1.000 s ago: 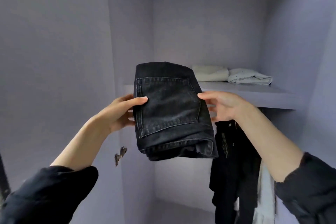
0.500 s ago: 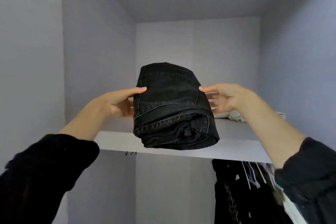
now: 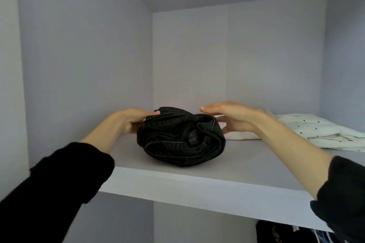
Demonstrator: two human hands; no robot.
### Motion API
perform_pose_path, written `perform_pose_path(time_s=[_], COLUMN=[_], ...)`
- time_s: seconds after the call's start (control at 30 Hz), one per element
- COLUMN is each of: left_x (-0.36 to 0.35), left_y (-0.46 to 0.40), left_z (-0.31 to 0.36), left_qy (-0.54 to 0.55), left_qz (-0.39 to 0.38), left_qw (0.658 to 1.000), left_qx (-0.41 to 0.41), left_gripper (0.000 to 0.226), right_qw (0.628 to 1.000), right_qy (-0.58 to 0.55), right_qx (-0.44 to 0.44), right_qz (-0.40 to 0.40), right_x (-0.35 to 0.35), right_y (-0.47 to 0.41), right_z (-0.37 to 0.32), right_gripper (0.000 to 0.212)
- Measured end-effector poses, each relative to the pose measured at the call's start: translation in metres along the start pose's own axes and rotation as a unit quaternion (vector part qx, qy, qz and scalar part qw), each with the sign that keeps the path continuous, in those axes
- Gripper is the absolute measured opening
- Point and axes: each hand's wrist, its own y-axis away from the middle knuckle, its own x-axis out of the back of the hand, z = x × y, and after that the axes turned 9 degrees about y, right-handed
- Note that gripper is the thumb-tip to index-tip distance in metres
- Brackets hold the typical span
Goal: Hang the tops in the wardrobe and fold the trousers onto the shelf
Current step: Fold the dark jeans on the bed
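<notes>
Black jeans (image 3: 180, 140): folded into a thick bundle, lying on the wardrobe shelf (image 3: 197, 183) towards its left half, set back a little from the front edge; the folded layers and seams face the camera
Left hand (image 3: 130, 120): at the left end of the bundle, thumb laid over the top edge of the denim and fingers curled in against its side, so it holds the jeans from that side
Right hand (image 3: 235, 118): at the right end of the bundle, fingers straight and spread; the upper ones reach out flat above the top of the jeans, the lower ones lie low behind the right side, close to the denim; whether they touch it cannot be told; nothing is gripped
Sleeves: both forearms come up from the lower corners in black sleeves (image 3: 59, 183), pushed back from the wrists
White folded garment (image 3: 243, 135): flat on the shelf just right of the jeans, partly hidden behind the right hand
Dotted white garment (image 3: 316, 130): further right on the same shelf, pale cloth with small dark dots, loosely folded
Below the shelf: dark clothes (image 3: 276, 233) show at the lower right
Wardrobe interior (image 3: 88, 55): plain pale lilac walls and back panel
</notes>
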Motion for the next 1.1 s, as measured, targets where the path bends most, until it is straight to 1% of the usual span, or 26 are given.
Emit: perform_pose_path(time_s=[0.07, 0.13, 0.2, 0.23, 0.27, 0.3, 0.33, 0.37, 0.4, 0.43, 0.47, 0.53, 0.6, 0.67, 0.73, 0.8, 0.93, 1.0, 1.1], left_x=[0.000, 0.004, 0.012, 0.016, 0.018, 0.017, 0.014, 0.008, 0.002, -0.004, -0.007, -0.008, -0.012, -0.020, -0.030, -0.035, -0.037, -0.041, -0.050], left_y=[-0.011, -0.014, -0.010, -0.007, -0.003, 0.005, 0.012, 0.018, 0.023, 0.023, 0.020, 0.007, -0.006, -0.024, -0.040, -0.056, -0.075, -0.084, -0.097], left_z=[-0.001, 0.000, 0.006, 0.010, 0.014, 0.019, 0.023, 0.024, 0.026, 0.026, 0.025, 0.022, 0.018, 0.013, 0.008, 0.003, 0.006, 0.004, -0.008], left_qy=[0.048, 0.059, -0.008, -0.060, -0.114, -0.167, -0.219, -0.271, -0.323, -0.366, -0.392, -0.405, -0.426, -0.476, -0.511, -0.519, -0.491, -0.488, -0.493], left_qz=[-0.012, -0.028, -0.045, -0.060, -0.085, -0.126, -0.178, -0.228, -0.261, -0.276, -0.276, -0.250, -0.208, -0.140, -0.095, -0.089, -0.126, -0.131, -0.113], left_qw=[0.999, 0.998, 0.997, 0.993, 0.984, 0.969, 0.951, 0.928, 0.904, 0.884, 0.872, 0.872, 0.869, 0.850, 0.834, 0.828, 0.835, 0.835, 0.838], left_qx=[-0.002, -0.016, -0.057, -0.084, -0.111, -0.129, -0.131, -0.117, -0.102, -0.095, -0.097, -0.117, -0.144, -0.173, -0.185, -0.192, -0.213, -0.218, -0.202], left_gripper=[0.020, 0.015, 0.017, 0.025, 0.036, 0.045, 0.052, 0.055, 0.058, 0.063, 0.071, 0.082, 0.083, 0.081, 0.077, 0.074, 0.070, 0.071, 0.070], right_qw=[0.999, 0.999, 0.997, 0.994, 0.986, 0.973, 0.958, 0.944, 0.933, 0.926, 0.923, 0.917, 0.916, 0.917, 0.929, 0.936, 0.937, 0.940, 0.923], right_qy=[0.021, 0.011, 0.019, 0.056, 0.111, 0.175, 0.237, 0.289, 0.327, 0.350, 0.363, 0.378, 0.384, 0.382, 0.350, 0.334, 0.324, 0.313, 0.350], right_qx=[0.021, 0.046, 0.077, 0.094, 0.104, 0.104, 0.098, 0.090, 0.086, 0.082, 0.082, 0.098, 0.111, 0.113, 0.100, 0.083, 0.077, 0.071, 0.066], right_qz=[0.012, 0.023, 0.004, -0.027, -0.068, -0.105, -0.125, -0.132, -0.124, -0.114, -0.104, -0.080, -0.031, 0.030, 0.061, 0.071, 0.102, 0.118, 0.147], right_x=[-0.004, -0.003, 0.002, 0.005, 0.004, 0.002, -0.001, -0.005, -0.008, -0.011, -0.013, -0.015, -0.018, -0.019, -0.014, -0.005, 0.010, 0.014, 0.014], right_y=[-0.007, -0.006, 0.000, 0.006, 0.011, 0.015, 0.016, 0.015, 0.012, 0.009, 0.005, -0.005, -0.018, -0.032, -0.043, -0.049, -0.056, -0.061, -0.071], right_z=[-0.003, 0.000, 0.002, 0.002, 0.001, -0.002, -0.006, -0.008, -0.012, -0.015, -0.016, -0.013, -0.004, 0.008, 0.017, 0.025, 0.037, 0.041, 0.047], right_gripper=[0.023, 0.027, 0.036, 0.039, 0.042, 0.045, 0.048, 0.052, 0.057, 0.060, 0.061, 0.060, 0.057, 0.054, 0.054, 0.053, 0.055, 0.056, 0.057])
